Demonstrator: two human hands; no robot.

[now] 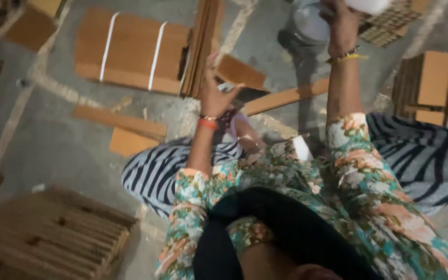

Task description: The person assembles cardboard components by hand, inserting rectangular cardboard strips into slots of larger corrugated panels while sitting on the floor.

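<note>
I sit on a concrete floor in floral sleeves and striped trousers [156,171]. My left hand [216,96], with an orange band at the wrist, is raised with fingers apart. It sits just below a stack of thin brown boards [203,46] that stands on edge, and may be touching it. My right hand [340,21] reaches far forward to the top edge of the view. It is closed on a white object [369,5] that is mostly cut off. Beside that hand is a pale round bucket [307,23]. The picture is blurred.
A flat bundle of brown sheets [130,52] tied with two white straps lies at the back left. Loose brown strips [120,122] and a long slat [286,97] lie on the floor. Corrugated stacks stand at the near left [53,233] and right [436,83]. A cardboard lattice [390,23] lies by the bucket.
</note>
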